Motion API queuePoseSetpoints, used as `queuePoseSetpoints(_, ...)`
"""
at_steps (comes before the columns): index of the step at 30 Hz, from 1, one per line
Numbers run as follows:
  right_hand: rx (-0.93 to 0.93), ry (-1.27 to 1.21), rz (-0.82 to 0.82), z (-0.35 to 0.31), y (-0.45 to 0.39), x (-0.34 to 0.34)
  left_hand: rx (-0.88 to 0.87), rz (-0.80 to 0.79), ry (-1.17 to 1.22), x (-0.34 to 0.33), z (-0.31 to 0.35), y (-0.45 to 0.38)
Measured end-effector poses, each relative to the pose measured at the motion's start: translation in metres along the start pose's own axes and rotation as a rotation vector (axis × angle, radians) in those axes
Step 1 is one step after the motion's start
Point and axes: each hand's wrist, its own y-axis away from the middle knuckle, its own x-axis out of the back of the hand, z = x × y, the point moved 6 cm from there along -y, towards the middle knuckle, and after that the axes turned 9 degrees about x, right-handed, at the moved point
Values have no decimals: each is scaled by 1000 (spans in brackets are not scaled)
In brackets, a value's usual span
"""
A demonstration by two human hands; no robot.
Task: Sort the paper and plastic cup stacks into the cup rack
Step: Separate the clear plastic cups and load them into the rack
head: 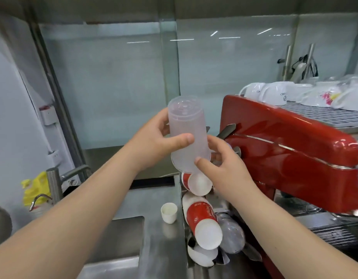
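A translucent plastic cup stack [184,125] is held upside down in mid-air, base pointing up and away. My left hand [154,141] grips its middle, thumb across the front. My right hand [220,162] holds the rim end at the bottom. Just below stands the cup rack [221,259], a narrow metal holder between the counter and the red machine. In the rack lie red and white paper cup stacks [202,220], one higher [198,184], one white stack lowest [202,255], and a clear plastic cup stack [232,236] on the right.
A red espresso machine [295,158] fills the right, white ceramic cups [278,93] on top. A small white paper cup [169,212] stands on the steel counter. A sink basin [113,238] and tap [55,182] lie at the lower left. A glass wall stands behind.
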Motion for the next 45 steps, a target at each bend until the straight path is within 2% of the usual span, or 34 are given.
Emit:
queuePoseSetpoints(8,-44,126,171,36,-25,53,3,-63,-192,-51,8,-54)
queuePoseSetpoints(21,-107,75,308,83,-41,59,-30,-38,-287,-91,-12,-88)
queuePoseSetpoints(45,-151,153,258,127,-67,47,34,-14,-319,-90,-51,-123)
